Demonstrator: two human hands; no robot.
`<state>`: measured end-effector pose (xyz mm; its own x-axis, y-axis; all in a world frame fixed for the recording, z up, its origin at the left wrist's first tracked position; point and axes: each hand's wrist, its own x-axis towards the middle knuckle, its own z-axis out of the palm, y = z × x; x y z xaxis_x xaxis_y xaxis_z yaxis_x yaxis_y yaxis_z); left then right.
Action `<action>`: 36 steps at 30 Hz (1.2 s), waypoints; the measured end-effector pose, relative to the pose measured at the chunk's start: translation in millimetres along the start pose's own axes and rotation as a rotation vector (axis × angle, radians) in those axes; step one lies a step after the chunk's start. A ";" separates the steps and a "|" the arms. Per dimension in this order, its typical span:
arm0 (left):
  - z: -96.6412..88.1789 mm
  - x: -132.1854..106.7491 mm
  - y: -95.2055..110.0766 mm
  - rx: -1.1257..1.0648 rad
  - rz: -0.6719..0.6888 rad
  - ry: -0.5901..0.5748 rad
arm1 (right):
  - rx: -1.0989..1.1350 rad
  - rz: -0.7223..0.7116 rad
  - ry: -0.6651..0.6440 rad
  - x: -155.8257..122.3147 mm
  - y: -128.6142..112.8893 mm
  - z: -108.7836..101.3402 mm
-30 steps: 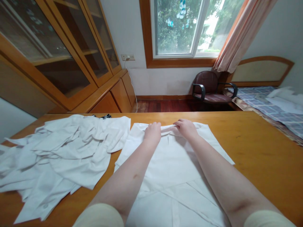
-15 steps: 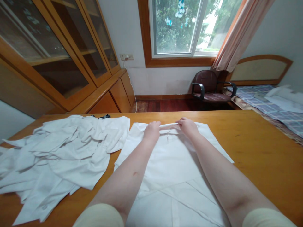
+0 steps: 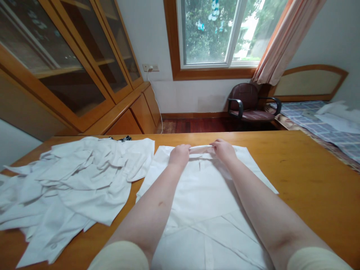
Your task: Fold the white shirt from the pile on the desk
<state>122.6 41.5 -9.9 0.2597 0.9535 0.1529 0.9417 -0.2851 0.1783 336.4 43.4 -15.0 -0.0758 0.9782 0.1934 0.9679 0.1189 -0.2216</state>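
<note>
Hands, left (image 3: 180, 155) and right (image 3: 224, 151), pinched a white cloth garment (image 3: 202, 187) by its far edge, length running back between forearms (image 3: 159, 198)!

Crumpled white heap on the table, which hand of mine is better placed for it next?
Left hand, probably: it is nearer the crumpled white heap; the right hand is farther across. Both grip the white garment, so either must release first.
</note>
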 end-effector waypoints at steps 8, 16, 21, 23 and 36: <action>2.3 0.1 -1.7 0.080 -0.119 -0.063 | -0.037 0.071 -0.174 1.7 8.6 -23.1; 5.5 3.0 -1.6 0.058 -0.125 -0.079 | -0.106 0.185 -0.181 6.3 8.8 -25.8; 5.6 2.5 -1.5 0.046 -0.097 -0.071 | -0.132 0.204 -0.213 7.7 8.8 -18.0; 4.4 2.1 -1.9 0.024 -0.061 -0.016 | -0.148 0.204 -0.228 7.4 9.4 -17.2; 8.3 4.0 -4.5 0.054 -0.063 0.004 | -0.145 0.152 -0.132 4.4 6.7 -23.2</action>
<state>121.1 47.4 -18.1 0.1989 0.9689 0.1474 0.9663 -0.2190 0.1355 348.1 44.5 6.6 0.0517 0.9979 0.0399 0.9941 -0.0477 -0.0971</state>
